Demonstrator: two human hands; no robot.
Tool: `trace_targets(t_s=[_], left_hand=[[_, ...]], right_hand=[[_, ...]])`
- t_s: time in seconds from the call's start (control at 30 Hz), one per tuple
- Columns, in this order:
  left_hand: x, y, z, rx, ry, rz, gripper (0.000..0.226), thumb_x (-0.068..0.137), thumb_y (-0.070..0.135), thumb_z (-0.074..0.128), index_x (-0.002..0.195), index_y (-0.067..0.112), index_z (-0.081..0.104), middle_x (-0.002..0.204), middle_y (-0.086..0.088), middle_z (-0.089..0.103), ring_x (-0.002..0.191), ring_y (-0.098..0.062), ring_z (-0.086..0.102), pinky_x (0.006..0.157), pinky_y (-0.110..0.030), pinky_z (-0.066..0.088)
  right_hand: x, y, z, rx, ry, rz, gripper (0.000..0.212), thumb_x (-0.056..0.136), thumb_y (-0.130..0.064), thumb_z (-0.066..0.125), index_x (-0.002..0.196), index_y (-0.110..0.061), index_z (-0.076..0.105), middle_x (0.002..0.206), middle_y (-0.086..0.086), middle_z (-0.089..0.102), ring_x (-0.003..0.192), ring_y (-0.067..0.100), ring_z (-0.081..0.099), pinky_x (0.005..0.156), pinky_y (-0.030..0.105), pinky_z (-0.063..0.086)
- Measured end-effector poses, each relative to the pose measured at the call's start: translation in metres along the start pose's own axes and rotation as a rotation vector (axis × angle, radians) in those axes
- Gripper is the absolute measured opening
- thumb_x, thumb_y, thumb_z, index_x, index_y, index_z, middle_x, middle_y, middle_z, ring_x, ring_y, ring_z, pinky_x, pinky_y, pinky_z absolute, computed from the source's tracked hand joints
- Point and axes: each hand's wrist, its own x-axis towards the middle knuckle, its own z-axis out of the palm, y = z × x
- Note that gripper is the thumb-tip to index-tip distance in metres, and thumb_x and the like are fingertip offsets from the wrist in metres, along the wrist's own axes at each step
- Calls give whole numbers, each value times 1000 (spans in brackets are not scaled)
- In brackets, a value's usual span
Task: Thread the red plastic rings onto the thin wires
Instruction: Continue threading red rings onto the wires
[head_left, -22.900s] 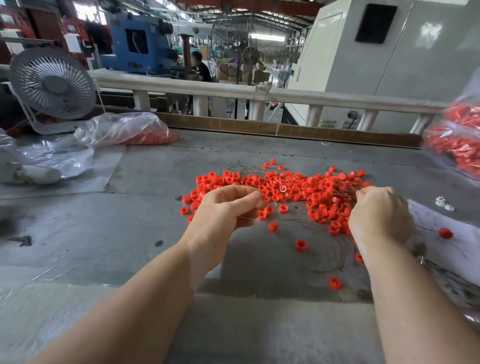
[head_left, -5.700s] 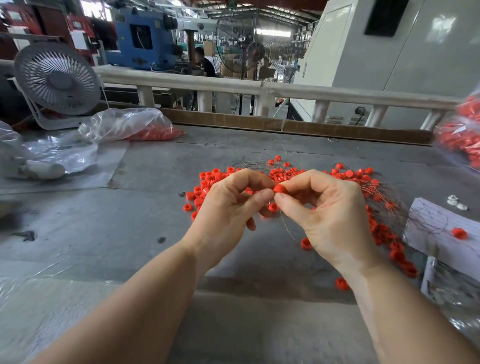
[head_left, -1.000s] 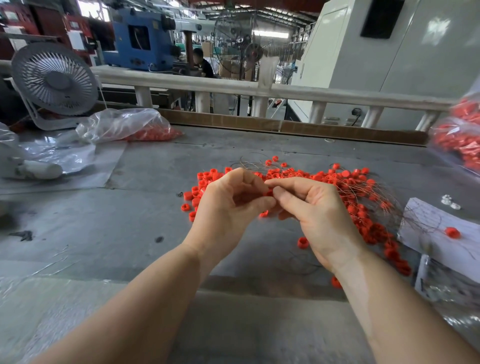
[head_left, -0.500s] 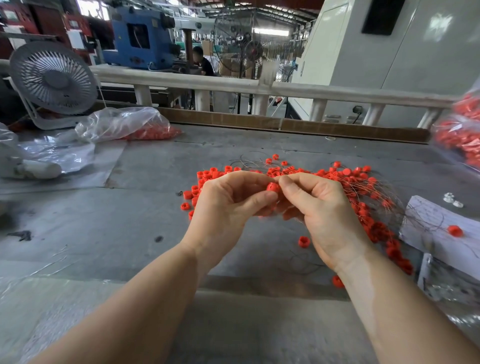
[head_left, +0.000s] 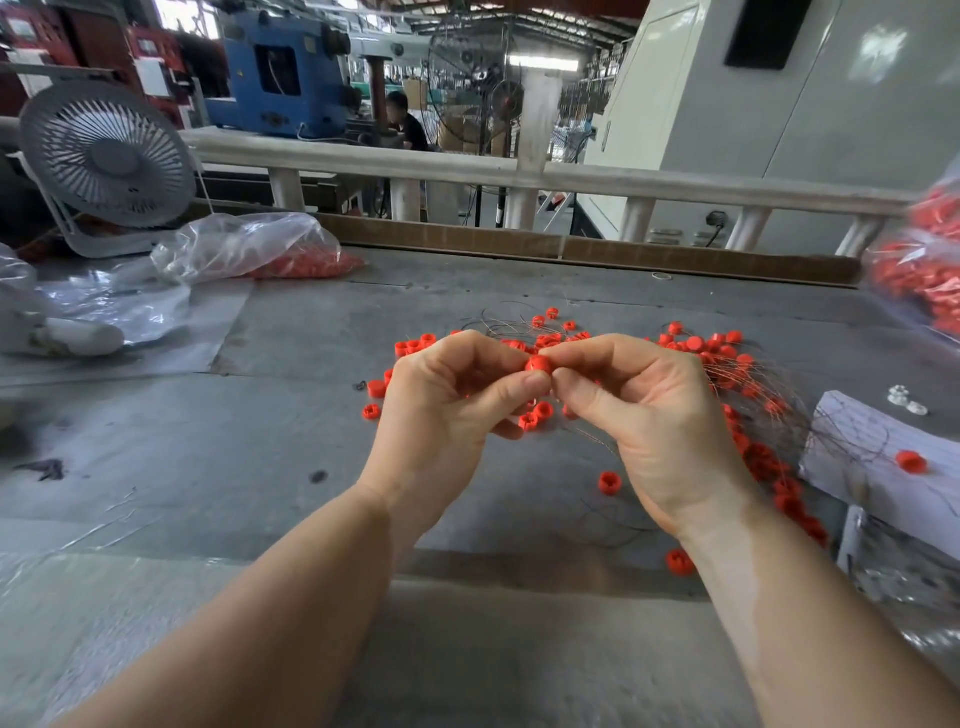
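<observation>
A small red plastic ring (head_left: 538, 364) is held above the grey table (head_left: 260, 441) between the fingertips of both hands. My left hand (head_left: 447, 410) pinches it from the left with thumb and forefinger. My right hand (head_left: 649, 415) meets it from the right, fingers curled, and a thin wire (head_left: 592, 439) runs down from under that hand. Behind and to the right of the hands lies a pile of loose red rings (head_left: 717, 353) tangled with thin wires (head_left: 779, 400). Single rings (head_left: 609, 482) lie scattered near the wrists.
A white desk fan (head_left: 106, 161) stands at the back left beside a clear bag of red rings (head_left: 260, 252). Another bag of rings (head_left: 919, 260) hangs at the right edge. A white paper (head_left: 872, 467) with one ring lies at the right. A railing (head_left: 519, 171) borders the table's far side.
Over the last second the hands stayed together in front of the pile; the red ring, hidden one second ago, now shows between the fingertips. Much earlier the hands were apart, reaching into the pile.
</observation>
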Motion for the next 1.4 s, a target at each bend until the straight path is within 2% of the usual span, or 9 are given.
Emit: trace_targets(t_s=[0.23, 0.37, 0.43, 0.67, 0.83, 0.97, 1.03, 1.2, 1.4], left_hand=[[-3, 2, -3, 4, -138, 36, 9, 71, 21, 66, 70, 17, 58, 56, 8, 62, 53, -3, 58, 48, -19, 48], [-3, 2, -4, 6, -169, 27, 12, 73, 22, 65, 71, 14, 56, 56, 9, 61, 52, -4, 56, 48, -20, 48], [-3, 2, -4, 7, -175, 22, 13, 74, 22, 64, 71, 13, 55, 56, 8, 60, 52, -4, 55, 48, -20, 48], [-3, 1, -6, 2, -187, 20, 13, 74, 23, 66, 69, 15, 56, 58, 7, 60, 51, -5, 54, 48, -20, 48], [-1, 1, -2, -43, -111, -49, 14, 71, 21, 66, 83, 13, 66, 64, 4, 66, 57, -6, 60, 51, -20, 49], [-1, 0, 1, -105, -144, -142, 31, 71, 17, 65, 101, 12, 69, 79, -1, 71, 66, -8, 64, 57, -19, 50], [-1, 0, 1, -122, -131, -158, 32, 70, 16, 66, 101, 11, 69, 83, -3, 72, 70, -9, 66, 59, -18, 51], [1, -2, 0, -169, -97, -201, 28, 71, 16, 63, 97, 10, 70, 86, -2, 73, 74, -10, 67, 65, -17, 52], [0, -3, 1, -46, -77, -151, 32, 66, 18, 69, 97, 16, 71, 95, -15, 72, 90, -29, 68, 87, -33, 54]], right_hand=[[-1, -2, -2, -37, -34, -36, 9, 69, -14, 66, 77, -12, 66, 73, 3, 68, 69, 14, 63, 62, 24, 53], [0, -1, -3, -65, -65, -51, 9, 72, -12, 65, 79, -6, 64, 77, 21, 64, 70, 35, 62, 67, 43, 54], [0, -1, -4, -78, -80, -60, 8, 73, -12, 65, 79, -6, 63, 77, 22, 63, 71, 41, 61, 68, 45, 54], [0, 1, -4, -50, -108, -70, 5, 73, -15, 66, 77, -15, 64, 72, 0, 64, 68, 17, 61, 65, 25, 52], [2, 4, 1, -87, 11, -89, 9, 76, -6, 68, 76, -14, 64, 68, -7, 66, 64, 4, 61, 56, 14, 48], [2, 4, 0, -238, 91, -139, 19, 75, -1, 72, 74, -18, 64, 66, -8, 67, 58, 5, 63, 55, 18, 50], [1, 4, 1, -284, 109, -149, 21, 74, -2, 74, 73, -21, 65, 67, -7, 67, 60, 7, 63, 57, 23, 52], [1, 5, 3, -353, 99, -158, 22, 73, -2, 74, 73, -23, 66, 67, -10, 67, 61, 3, 63, 62, 16, 49], [-1, 5, 4, -437, 70, -177, 32, 75, 7, 70, 75, -25, 66, 70, -10, 67, 66, 3, 64, 64, 12, 48]])
